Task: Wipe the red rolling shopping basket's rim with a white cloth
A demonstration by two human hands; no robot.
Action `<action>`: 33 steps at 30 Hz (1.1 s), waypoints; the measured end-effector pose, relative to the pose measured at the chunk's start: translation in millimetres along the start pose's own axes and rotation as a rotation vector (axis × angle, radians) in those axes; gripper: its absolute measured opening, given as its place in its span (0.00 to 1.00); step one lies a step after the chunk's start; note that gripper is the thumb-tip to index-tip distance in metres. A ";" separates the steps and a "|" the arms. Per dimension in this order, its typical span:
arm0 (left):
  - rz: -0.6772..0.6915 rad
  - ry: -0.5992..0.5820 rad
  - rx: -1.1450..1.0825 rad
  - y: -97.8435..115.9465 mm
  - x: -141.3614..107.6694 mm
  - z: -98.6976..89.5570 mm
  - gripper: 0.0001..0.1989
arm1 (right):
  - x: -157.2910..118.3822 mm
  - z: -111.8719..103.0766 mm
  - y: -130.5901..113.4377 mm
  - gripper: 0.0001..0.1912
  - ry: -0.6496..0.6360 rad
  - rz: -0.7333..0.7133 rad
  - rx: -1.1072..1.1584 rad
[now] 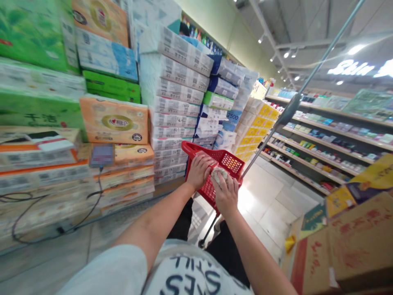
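The left hand (199, 171) has its fingers closed over the near upper edge of a red shopping cart (208, 192), which stands mid-scene on the floor (272, 192). On that same edge, just to the right, the right hand (226, 193) grips a pale bunched wad (220, 175), its fingers bent over it; its material is unclear. A metal pole (260, 147) slants up beside the cart's right side. Stacked tissue packs (113, 119) stand left, cardboard boxes (362, 237) near right, stocked shelves (325, 127) far right.
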State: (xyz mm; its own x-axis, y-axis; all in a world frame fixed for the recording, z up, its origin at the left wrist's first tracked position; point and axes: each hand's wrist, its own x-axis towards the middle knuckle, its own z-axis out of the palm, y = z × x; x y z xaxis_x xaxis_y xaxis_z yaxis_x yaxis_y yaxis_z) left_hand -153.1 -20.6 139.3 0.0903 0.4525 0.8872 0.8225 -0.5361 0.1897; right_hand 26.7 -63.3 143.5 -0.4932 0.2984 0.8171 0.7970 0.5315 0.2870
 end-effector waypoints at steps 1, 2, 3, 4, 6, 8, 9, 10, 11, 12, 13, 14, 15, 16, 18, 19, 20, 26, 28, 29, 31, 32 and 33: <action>0.002 -0.004 -0.004 -0.3 -0.3 0.1 0.17 | -2.2 0.0 0.4 0.21 -0.005 -0.030 0.024; 0.003 -0.008 -0.007 -0.8 -0.7 0.1 0.17 | -3.2 -0.8 2.1 0.21 -0.005 -0.023 0.049; 0.000 -0.012 -0.008 -1.5 -1.1 0.1 0.17 | -2.9 -2.1 5.1 0.21 0.003 0.028 0.071; -0.005 -0.012 -0.009 -2.1 -1.4 0.1 0.17 | -1.0 -4.0 9.1 0.20 0.015 0.107 0.088; -0.019 -0.002 -0.013 -1.6 -0.9 -0.1 0.17 | 8.2 -8.2 18.9 0.18 -0.004 0.269 0.104; -0.038 0.017 -0.016 2.8 2.1 -0.4 0.16 | 23.8 -12.0 29.8 0.19 -0.156 0.353 0.093; -0.060 0.029 -0.010 6.8 4.8 -0.6 0.16 | 32.9 -13.3 34.9 0.20 -0.279 0.356 0.081; -0.093 0.043 0.005 12.0 7.9 -0.9 0.15 | 41.7 -14.1 39.5 0.20 -0.412 0.341 0.069; -0.129 0.054 0.024 18.0 11.2 -1.2 0.15 | 49.1 -14.2 42.9 0.20 -0.526 0.314 0.063; -0.153 0.058 0.041 24.3 14.1 -1.4 0.14 | 54.1 -13.6 44.8 0.19 -0.604 0.301 0.060; -0.153 0.051 0.051 30.3 16.3 -1.4 0.14 | 55.9 -12.4 44.6 0.19 -0.634 0.305 0.058; -0.125 0.029 0.051 35.5 17.5 -1.3 0.13 | 53.9 -10.6 42.4 0.19 -0.607 0.326 0.057; -0.078 -0.002 0.045 39.2 17.6 -1.0 0.13 | 48.3 -8.5 38.3 0.20 -0.528 0.348 0.056; -0.024 -0.038 0.037 41.3 16.6 -0.6 0.13 | 39.6 -6.2 32.9 0.20 -0.416 0.365 0.055; 0.049 -0.091 0.032 40.7 13.0 0.6 0.14 | 17.8 -2.6 21.7 0.17 -0.132 0.281 0.067; 0.060 -0.105 0.035 38.7 11.0 1.3 0.14 | 7.8 -1.6 17.6 0.17 -0.026 0.215 0.077; 0.062 -0.111 0.039 36.0 9.5 2.0 0.14 | 0.3 -1.3 15.2 0.16 0.045 0.167 0.083; 0.025 -0.088 0.045 25.8 11.4 5.5 0.13 | 10.4 -0.2 28.3 0.16 -0.016 0.299 0.238; 0.020 -0.088 0.047 25.8 12.7 5.6 0.13 | 14.3 4.5 30.1 0.16 0.034 0.388 0.249; 0.019 -0.092 0.049 25.9 12.9 5.2 0.13 | 13.8 7.0 29.7 0.15 0.082 0.386 0.254; 0.016 -0.104 0.055 26.2 12.6 3.7 0.13 | 11.3 10.3 28.7 0.15 0.173 0.333 0.275; 0.014 -0.106 0.058 26.2 12.3 2.7 0.13 | 10.9 10.4 29.1 0.15 0.190 0.302 0.290; 0.015 -0.107 0.060 26.0 12.0 1.9 0.13 | 11.8 9.5 30.5 0.14 0.185 0.282 0.300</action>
State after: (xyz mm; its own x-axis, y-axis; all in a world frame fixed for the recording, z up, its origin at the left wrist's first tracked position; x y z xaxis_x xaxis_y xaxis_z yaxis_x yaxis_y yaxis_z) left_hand -129.5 -27.8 154.1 0.1592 0.5197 0.8394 0.8525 -0.5012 0.1486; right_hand 41.9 -36.1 157.2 -0.1787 0.3324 0.9261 0.7415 0.6642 -0.0953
